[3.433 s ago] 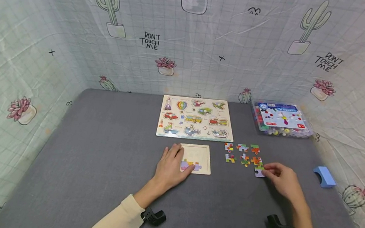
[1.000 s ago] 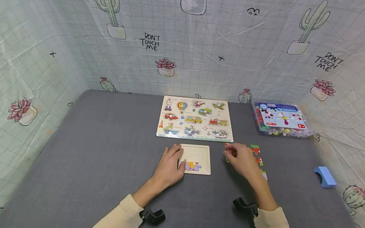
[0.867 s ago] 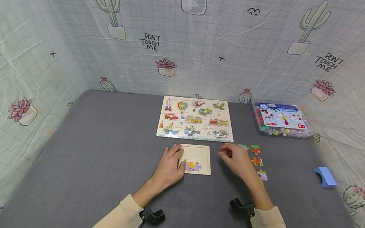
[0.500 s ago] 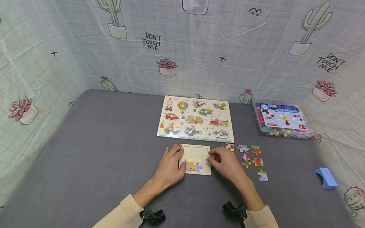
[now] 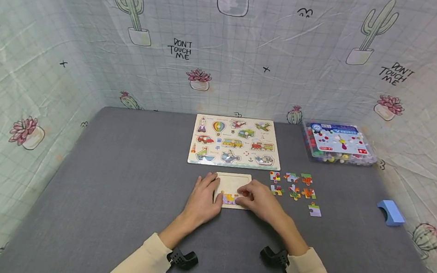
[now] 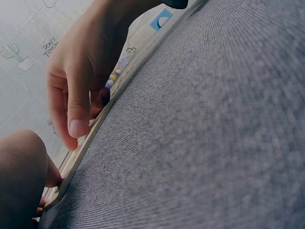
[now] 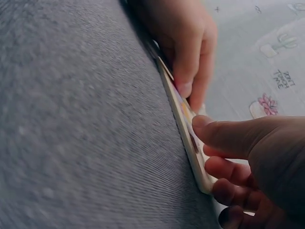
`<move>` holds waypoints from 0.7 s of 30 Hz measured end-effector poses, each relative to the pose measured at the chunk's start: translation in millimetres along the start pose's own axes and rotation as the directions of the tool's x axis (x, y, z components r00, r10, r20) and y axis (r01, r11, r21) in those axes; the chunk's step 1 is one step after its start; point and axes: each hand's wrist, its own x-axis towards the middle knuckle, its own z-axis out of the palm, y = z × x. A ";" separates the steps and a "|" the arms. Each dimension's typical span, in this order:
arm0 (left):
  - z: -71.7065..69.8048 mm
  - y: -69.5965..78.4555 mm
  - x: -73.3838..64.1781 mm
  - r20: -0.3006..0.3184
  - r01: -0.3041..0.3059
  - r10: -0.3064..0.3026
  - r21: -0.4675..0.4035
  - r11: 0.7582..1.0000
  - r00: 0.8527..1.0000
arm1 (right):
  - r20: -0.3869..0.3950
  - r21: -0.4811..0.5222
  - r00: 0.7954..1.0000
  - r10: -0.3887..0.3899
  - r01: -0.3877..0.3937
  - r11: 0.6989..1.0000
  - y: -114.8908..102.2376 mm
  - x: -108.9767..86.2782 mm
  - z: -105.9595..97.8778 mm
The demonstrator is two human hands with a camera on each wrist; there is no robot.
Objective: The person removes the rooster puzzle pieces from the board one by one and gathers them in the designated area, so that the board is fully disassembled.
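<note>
A small wooden puzzle tray (image 5: 233,179) lies on the grey table, a few joined jigsaw pieces (image 5: 229,198) along its near edge. My left hand (image 5: 202,198) rests over the tray's left side, fingers extended, thumb beside the joined pieces. Above the tray's right side is my right hand (image 5: 262,203), its thumb and fingertips bent down at the right end of those pieces. The right wrist view shows the right thumb (image 7: 224,133) apart from the lower fingers; no loose piece can be seen between them. Fingers partly hide the tray's contents.
Loose jigsaw pieces (image 5: 294,192), several in all, lie right of the tray. Behind it is a vehicle picture puzzle board (image 5: 236,142). A clear box of coloured parts (image 5: 339,144) stands at the back right, a blue arch block (image 5: 391,213) at the right edge.
From the loose pieces, my right hand has moved left onto the tray's right side. The loose piece nearest me sits slightly further right than at first. My left hand has barely moved.
</note>
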 end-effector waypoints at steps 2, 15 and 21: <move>-0.7 0.6 0.0 0.000 0.000 0.000 -0.006 1.000 1.000 | 0.000 -0.011 1.000 -0.005 0.005 1.000 -1.1 -0.8 1.8; 0.2 0.3 -0.3 -0.013 -0.008 0.008 -0.006 1.000 1.000 | 0.031 -0.037 0.999 -0.009 0.010 0.999 -7.0 -1.9 4.9; -0.2 0.3 -0.5 -0.014 -0.012 0.012 -0.009 1.000 1.000 | 0.065 -0.026 0.998 0.015 -0.013 1.000 -7.1 -1.5 3.4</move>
